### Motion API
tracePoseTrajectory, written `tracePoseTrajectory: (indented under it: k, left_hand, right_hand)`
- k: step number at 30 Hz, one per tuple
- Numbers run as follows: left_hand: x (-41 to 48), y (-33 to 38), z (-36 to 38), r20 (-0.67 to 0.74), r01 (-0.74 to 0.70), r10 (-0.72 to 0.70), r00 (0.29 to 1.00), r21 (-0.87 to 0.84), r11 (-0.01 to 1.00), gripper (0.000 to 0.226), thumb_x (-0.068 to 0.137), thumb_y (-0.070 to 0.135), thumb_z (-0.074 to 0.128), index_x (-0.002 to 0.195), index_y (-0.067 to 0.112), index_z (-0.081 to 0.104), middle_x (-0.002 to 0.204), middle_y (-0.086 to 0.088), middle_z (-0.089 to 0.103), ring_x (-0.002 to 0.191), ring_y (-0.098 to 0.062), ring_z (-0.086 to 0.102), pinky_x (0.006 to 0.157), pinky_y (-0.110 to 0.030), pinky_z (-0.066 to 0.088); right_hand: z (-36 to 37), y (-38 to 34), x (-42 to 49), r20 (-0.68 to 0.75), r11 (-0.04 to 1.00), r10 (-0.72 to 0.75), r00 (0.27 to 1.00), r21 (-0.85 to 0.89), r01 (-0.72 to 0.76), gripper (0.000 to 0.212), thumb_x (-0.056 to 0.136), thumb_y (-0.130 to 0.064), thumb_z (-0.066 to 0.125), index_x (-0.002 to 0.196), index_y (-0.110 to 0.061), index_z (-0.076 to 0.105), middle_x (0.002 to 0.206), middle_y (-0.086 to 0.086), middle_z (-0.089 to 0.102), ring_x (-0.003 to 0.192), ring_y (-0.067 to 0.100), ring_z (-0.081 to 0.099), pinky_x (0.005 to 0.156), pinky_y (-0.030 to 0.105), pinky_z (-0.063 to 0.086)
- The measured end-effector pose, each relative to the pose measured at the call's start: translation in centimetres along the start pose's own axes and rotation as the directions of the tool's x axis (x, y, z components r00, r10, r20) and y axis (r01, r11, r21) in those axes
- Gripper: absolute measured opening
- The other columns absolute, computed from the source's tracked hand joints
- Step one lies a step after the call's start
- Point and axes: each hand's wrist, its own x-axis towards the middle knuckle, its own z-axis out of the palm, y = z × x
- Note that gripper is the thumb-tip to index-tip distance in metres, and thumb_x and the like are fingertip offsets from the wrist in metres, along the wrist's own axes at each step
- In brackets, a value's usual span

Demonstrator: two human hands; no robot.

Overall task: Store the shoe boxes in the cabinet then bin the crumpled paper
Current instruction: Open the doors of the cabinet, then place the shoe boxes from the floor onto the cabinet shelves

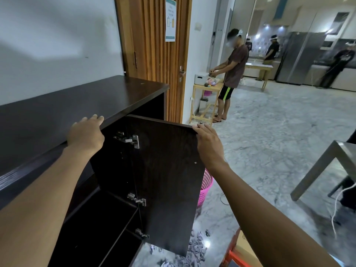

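A dark brown cabinet (81, 101) fills the left of the head view. Its right-hand door (165, 182) stands swung out, showing bare dark shelves (107, 214) inside. My left hand (85, 134) rests on the front edge of the cabinet top, fingers curled over it. My right hand (209, 145) grips the top outer corner of the door. Crumpled grey paper (194, 249) lies scattered on the marble floor below the door. The corner of an orange and tan shoe box (240, 251) shows at the bottom, partly hidden by my right forearm.
A pink basket (206, 187) stands on the floor just behind the open door. A grey table leg (312, 174) is at the right. A wooden door (154, 54) stands beyond the cabinet. A person (231, 74) works at a small wooden table; others stand farther back.
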Motion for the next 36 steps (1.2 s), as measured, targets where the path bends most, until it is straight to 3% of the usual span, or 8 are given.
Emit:
tracePoseTrajectory:
  k: [8, 12, 16, 19, 24, 28, 33, 36]
  left_hand:
    - [-1.2, 0.0, -0.8, 0.026, -0.081, 0.079, 0.997, 0.072, 0.994, 0.049, 0.100, 0.019, 0.039, 0.147, 0.008, 0.034, 0.150, -0.012, 0.040, 0.133, -0.034, 0.040, 0.105, -0.049, 0.036]
    - [-4.4, 0.8, -0.5, 0.056, -0.098, 0.091, 0.994, 0.143, 0.985, 0.056, 0.098, 0.034, 0.044, 0.149, 0.017, 0.030, 0.151, -0.014, 0.036, 0.140, -0.033, 0.032, 0.113, -0.054, 0.026]
    - [-10.6, 5.1, -0.5, 0.195, -0.042, 0.108, 0.975, -0.312, 0.949, 0.049, 0.098, 0.038, 0.046, 0.145, 0.025, 0.041, 0.130, -0.002, 0.062, 0.117, -0.025, 0.058, 0.094, -0.043, 0.047]
    - [-15.4, 8.5, 0.5, 0.352, -0.086, 0.247, 0.903, -0.415, 0.906, 0.040, 0.098, 0.039, 0.046, 0.136, 0.027, 0.053, 0.124, 0.002, 0.066, 0.114, -0.017, 0.060, 0.090, -0.033, 0.045]
    - [-23.7, 15.1, 3.6, 0.450, -0.124, 0.453, 0.769, -0.591, 0.797, 0.032, 0.097, 0.032, 0.050, 0.124, 0.022, 0.065, 0.116, -0.002, 0.068, 0.109, -0.018, 0.062, 0.085, -0.025, 0.040]
    - [-29.8, 19.3, 7.3, 0.494, -0.070, 0.534, 0.686, -0.687, 0.724, 0.023, 0.082, 0.038, 0.044, 0.076, 0.021, 0.059, 0.078, -0.007, 0.058, 0.076, -0.013, 0.049, 0.070, -0.034, 0.042]
    - [-36.6, 24.2, 12.8, 0.574, 0.087, 0.543, 0.613, -0.733, 0.675, 0.016, 0.095, 0.021, 0.057, 0.102, 0.017, 0.071, 0.094, -0.001, 0.060, 0.088, -0.012, 0.055, 0.073, -0.020, 0.041]
    - [-39.6, 27.0, 18.5, 0.633, 0.112, 0.546, 0.549, -0.703, 0.702, 0.030, 0.095, 0.025, 0.058, 0.121, 0.012, 0.067, 0.117, -0.004, 0.067, 0.097, -0.011, 0.060, 0.083, -0.023, 0.044]
  right_hand:
    - [-1.6, -0.8, -3.1, 0.096, 0.999, 0.002, 0.995, -0.033, 0.001, 0.056, 0.098, -0.028, 0.050, 0.151, -0.022, 0.034, 0.164, 0.008, 0.017, 0.153, 0.023, 0.005, 0.122, 0.044, 0.013]
    - [-4.0, -0.6, -8.7, 0.027, 0.992, 0.057, 0.998, 0.108, -0.060, 0.054, 0.094, -0.030, 0.057, 0.145, -0.022, 0.043, 0.156, 0.007, 0.036, 0.145, 0.022, 0.031, 0.113, 0.039, 0.035]
    - [-6.2, 0.4, -15.7, 0.108, 0.934, 0.181, 0.978, 0.294, -0.205, 0.042, 0.094, -0.027, 0.059, 0.135, -0.025, 0.052, 0.134, -0.004, 0.057, 0.117, 0.013, 0.058, 0.090, 0.035, 0.052]
    - [-7.7, 1.3, -21.1, 0.163, 0.880, 0.245, 0.956, 0.376, -0.290, 0.033, 0.094, -0.028, 0.060, 0.127, -0.026, 0.059, 0.124, -0.007, 0.064, 0.105, 0.008, 0.064, 0.086, 0.040, 0.056]
    - [-11.3, 3.6, -29.7, 0.237, 0.781, 0.393, 0.889, 0.424, -0.458, 0.027, 0.094, -0.020, 0.062, 0.121, -0.020, 0.063, 0.113, -0.006, 0.066, 0.091, -0.003, 0.062, 0.077, 0.024, 0.053]
    - [-13.9, 6.7, -35.9, 0.287, 0.738, 0.516, 0.807, 0.330, -0.589, 0.025, 0.094, -0.019, 0.061, 0.118, -0.021, 0.066, 0.109, -0.010, 0.066, 0.087, -0.010, 0.060, 0.071, 0.003, 0.044]
    - [-14.3, 12.3, -42.9, 0.336, 0.644, 0.644, 0.688, 0.248, -0.724, 0.023, 0.093, -0.021, 0.062, 0.116, -0.020, 0.067, 0.106, -0.008, 0.069, 0.087, -0.005, 0.062, 0.082, 0.031, 0.056]
    - [-12.7, 16.2, -46.7, 0.370, 0.594, 0.696, 0.616, 0.187, -0.783, 0.024, 0.093, -0.020, 0.062, 0.116, -0.020, 0.068, 0.105, -0.006, 0.071, 0.086, 0.002, 0.064, 0.077, 0.024, 0.052]
